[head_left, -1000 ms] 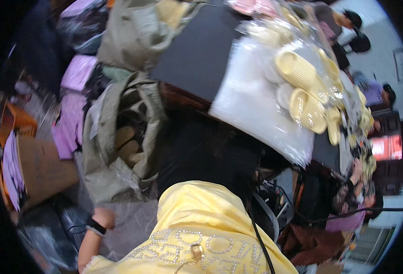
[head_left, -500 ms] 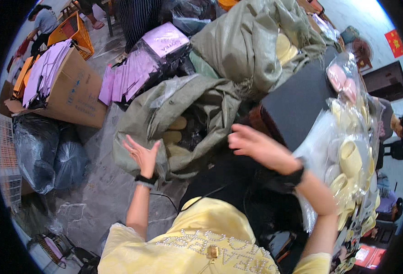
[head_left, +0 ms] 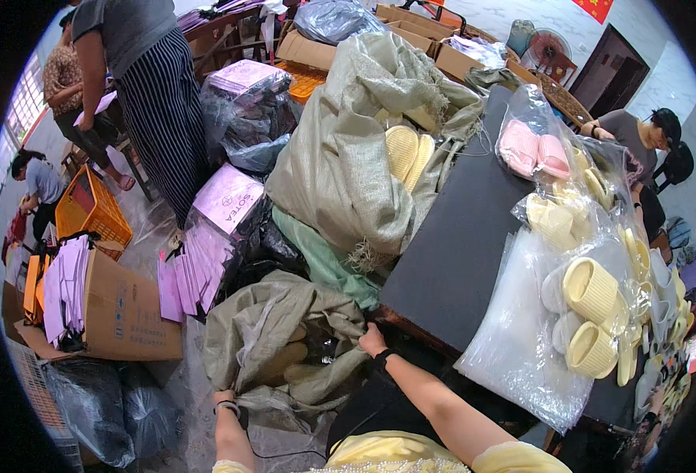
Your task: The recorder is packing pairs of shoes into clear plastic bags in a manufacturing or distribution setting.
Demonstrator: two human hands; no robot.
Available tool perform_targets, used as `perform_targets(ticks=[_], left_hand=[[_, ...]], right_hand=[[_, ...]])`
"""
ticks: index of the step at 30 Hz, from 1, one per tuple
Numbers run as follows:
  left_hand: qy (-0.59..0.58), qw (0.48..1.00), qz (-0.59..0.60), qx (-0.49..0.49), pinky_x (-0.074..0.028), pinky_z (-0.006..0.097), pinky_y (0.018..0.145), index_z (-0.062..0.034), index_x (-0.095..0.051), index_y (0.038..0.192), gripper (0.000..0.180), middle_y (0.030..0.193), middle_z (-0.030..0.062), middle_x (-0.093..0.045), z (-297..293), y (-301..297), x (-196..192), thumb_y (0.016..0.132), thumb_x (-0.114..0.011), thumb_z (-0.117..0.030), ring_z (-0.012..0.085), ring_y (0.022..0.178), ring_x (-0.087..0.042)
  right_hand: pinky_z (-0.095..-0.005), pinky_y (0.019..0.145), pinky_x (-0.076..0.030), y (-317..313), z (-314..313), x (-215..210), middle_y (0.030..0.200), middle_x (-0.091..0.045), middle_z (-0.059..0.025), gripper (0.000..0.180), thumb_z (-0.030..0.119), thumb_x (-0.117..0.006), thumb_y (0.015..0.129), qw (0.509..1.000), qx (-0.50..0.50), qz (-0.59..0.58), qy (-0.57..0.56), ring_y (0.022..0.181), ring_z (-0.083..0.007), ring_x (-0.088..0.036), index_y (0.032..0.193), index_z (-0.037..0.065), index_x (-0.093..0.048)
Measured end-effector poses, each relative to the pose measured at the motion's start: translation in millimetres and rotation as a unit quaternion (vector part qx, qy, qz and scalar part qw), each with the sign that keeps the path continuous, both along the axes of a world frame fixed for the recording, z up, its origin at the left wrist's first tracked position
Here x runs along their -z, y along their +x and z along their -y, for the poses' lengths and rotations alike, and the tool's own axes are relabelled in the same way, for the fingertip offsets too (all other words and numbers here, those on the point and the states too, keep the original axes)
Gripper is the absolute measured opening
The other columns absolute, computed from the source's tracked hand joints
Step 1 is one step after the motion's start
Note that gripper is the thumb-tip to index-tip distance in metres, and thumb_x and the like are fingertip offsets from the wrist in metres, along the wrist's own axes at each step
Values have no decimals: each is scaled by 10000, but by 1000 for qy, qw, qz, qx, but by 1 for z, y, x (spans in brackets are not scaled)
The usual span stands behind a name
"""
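A smaller grey-green woven sack (head_left: 241,327) stands open low in front of me, its rim crumpled. Tan slipper soles (head_left: 286,359) and some dark plastic show inside it. My left hand (head_left: 223,399) grips the near left edge of the sack, fingers closed and partly hidden by the cloth. At its right rim my right hand (head_left: 372,340) is closed on the fabric. Behind it leans a bigger woven sack (head_left: 340,150) with pale yellow soles (head_left: 401,151) in its mouth.
A dark table (head_left: 450,221) on the right bears clear plastic bags (head_left: 513,315), yellow slippers (head_left: 592,288) and bagged pink slippers (head_left: 533,150). To the left are a cardboard box (head_left: 127,315) of lilac packages, dark plastic bags (head_left: 88,402) and an orange crate (head_left: 96,209). A person in striped trousers (head_left: 163,118) stands beyond.
My hands, apart and off the sack before, have come down onto its rim and closed on it. The view has tilted up, showing more of the room and table.
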State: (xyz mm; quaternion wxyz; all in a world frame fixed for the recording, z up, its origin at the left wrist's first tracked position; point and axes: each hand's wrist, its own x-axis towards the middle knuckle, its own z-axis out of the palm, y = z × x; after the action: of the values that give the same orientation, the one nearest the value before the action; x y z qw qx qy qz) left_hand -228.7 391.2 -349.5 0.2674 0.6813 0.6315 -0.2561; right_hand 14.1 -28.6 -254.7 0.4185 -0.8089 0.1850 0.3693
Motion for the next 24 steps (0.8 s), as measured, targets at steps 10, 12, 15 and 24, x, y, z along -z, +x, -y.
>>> perform_targets(ticks=[10, 12, 15, 24], left_hand=[[-228, 721, 592, -279, -458, 391, 878, -15, -556, 1109, 388, 1098, 117, -592, 20, 22, -135, 817, -402, -219, 269, 1003, -574], [-176, 729, 613, -249, -463, 400, 876, 3, -554, 1099, 389, 1095, 136, -591, 24, 35, -204, 792, -385, -164, 285, 1005, -572], [-197, 666, 676, -248, -483, 370, 845, 25, -567, 1059, 361, 1063, 132, -600, -1, 22, -276, 769, -431, -141, 249, 931, -595], [319, 628, 634, 318, -401, 326, 896, 51, -491, 1159, 385, 1134, 117, -557, -68, 81, -501, 830, -496, -149, 220, 1029, -523]], right_hand=[[-418, 802, -479, -60, -9, -16, 924, -614, -167, 317, 244, -425, 761, 896, 182, -290, 281, 845, -296, -598, 945, 20, -551], [-427, 872, -455, -63, -17, -69, 975, -610, -179, 351, 254, -425, 767, 815, 218, -364, 393, 911, -320, -588, 976, 1, -548], [-436, 939, -416, -55, -46, -129, 1085, -589, -196, 411, 271, -383, 808, 734, 222, -381, 516, 997, -335, -560, 1057, -13, -545], [-439, 864, -466, 22, -109, -305, 926, -636, -137, 354, 305, -392, 831, 576, 93, -369, 724, 862, -296, -607, 941, 30, -587]])
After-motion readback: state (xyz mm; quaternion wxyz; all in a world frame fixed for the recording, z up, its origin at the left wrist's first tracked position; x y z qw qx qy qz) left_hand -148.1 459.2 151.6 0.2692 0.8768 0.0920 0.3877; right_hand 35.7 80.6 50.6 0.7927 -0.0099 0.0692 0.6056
